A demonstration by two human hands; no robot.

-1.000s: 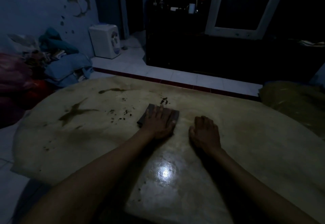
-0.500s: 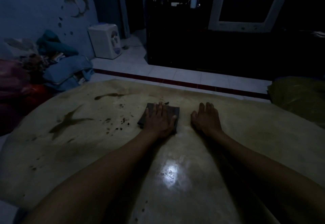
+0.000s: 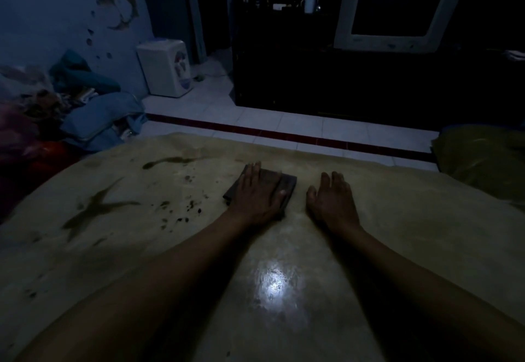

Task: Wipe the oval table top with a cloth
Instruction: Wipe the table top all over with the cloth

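Observation:
A folded dark brown cloth (image 3: pixel 285 184) lies flat on the pale oval table top (image 3: pixel 412 219), near its far edge. My left hand (image 3: pixel 257 194) presses down on the cloth with straight fingers and covers most of it. My right hand (image 3: pixel 332 199) rests flat on the bare table just right of the cloth, fingers straight and apart from it. Dark stains (image 3: pixel 93 208) and small specks (image 3: pixel 187 208) mark the table to the left of the cloth. A bright glare spot (image 3: pixel 272 280) shines on the near part of the top.
A pile of clothes (image 3: pixel 99 117) lies on the floor at the left. A small white appliance (image 3: pixel 166 67) stands by the wall. A dark cabinet (image 3: pixel 326 77) carries a white monitor (image 3: pixel 397 6). An olive cushion (image 3: pixel 483 159) sits at the right.
My left hand has pushed the cloth away from me toward the far edge, over a small dark spot. My right hand's fingers have straightened out flat.

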